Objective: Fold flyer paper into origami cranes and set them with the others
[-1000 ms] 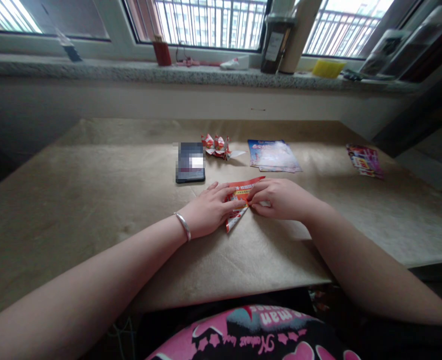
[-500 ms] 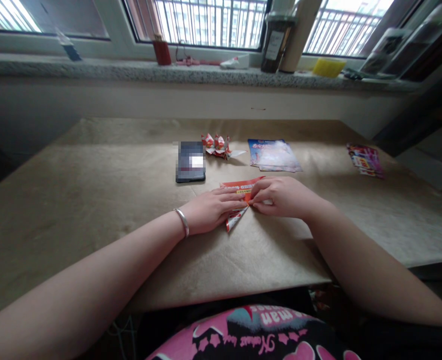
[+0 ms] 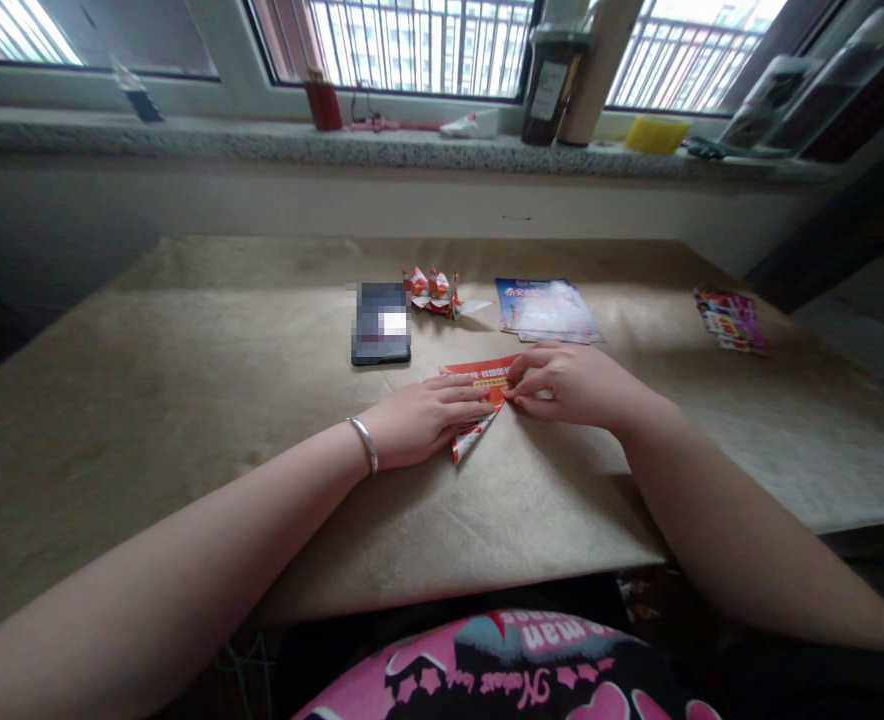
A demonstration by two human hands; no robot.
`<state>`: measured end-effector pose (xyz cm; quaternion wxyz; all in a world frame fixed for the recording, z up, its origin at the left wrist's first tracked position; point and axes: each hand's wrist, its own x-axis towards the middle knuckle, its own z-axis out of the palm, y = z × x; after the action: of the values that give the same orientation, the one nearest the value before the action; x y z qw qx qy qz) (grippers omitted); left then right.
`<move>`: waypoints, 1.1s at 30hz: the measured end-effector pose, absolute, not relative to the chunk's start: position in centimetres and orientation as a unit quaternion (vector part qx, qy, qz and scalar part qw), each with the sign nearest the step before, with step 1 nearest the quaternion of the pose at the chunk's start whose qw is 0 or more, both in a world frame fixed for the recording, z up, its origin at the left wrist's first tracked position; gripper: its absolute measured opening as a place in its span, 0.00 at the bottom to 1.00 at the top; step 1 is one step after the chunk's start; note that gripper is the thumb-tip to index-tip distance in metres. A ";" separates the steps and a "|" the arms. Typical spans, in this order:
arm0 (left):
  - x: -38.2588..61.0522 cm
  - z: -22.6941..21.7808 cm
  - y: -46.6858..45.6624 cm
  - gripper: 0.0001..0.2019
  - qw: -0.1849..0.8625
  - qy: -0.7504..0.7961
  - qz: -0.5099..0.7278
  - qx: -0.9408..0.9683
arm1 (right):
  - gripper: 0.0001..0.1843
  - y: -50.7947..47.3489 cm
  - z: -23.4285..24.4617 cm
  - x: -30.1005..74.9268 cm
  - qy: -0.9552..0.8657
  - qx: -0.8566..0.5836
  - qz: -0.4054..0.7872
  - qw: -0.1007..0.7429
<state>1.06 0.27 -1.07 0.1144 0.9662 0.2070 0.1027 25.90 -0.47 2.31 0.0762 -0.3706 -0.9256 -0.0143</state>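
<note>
A folded orange-and-white printed paper [image 3: 468, 440] lies on the table in front of me, one pointed flap towards my body. My left hand [image 3: 419, 422] rests flat across its left part, palm down, fingers stretched out together. At the right edge of the paper, my right hand [image 3: 568, 385] has its fingers bent and closed, thumb and fingertips pressed together on the fold. Those fingers hide part of the paper's right end. Beyond it stands a folded red-and-white paper piece with several points [image 3: 434, 290].
A dark phone [image 3: 380, 345], its screen blurred, lies beyond my left hand. Blue printed sheets [image 3: 547, 308] are stacked behind my right hand. Purple printed papers [image 3: 731, 320] lie far right. The windowsill [image 3: 247, 140] carries a dark jar [image 3: 551, 90] and a yellow object [image 3: 657, 135].
My right hand has slid slightly away from me and to the right along the paper's edge. The left hand and the paper have stayed in place.
</note>
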 end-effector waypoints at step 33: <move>1.0 -1.0 0.2 0.19 0.113 0.202 0.096 0.968 | 0.15 0.8 1.6 27.7 -0.844 -0.532 -0.063 0.042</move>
<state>1.00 0.17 -1.04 0.1131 0.9680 0.2024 0.0957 27.73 0.84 1.57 0.0423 -0.5316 -0.8436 -0.0632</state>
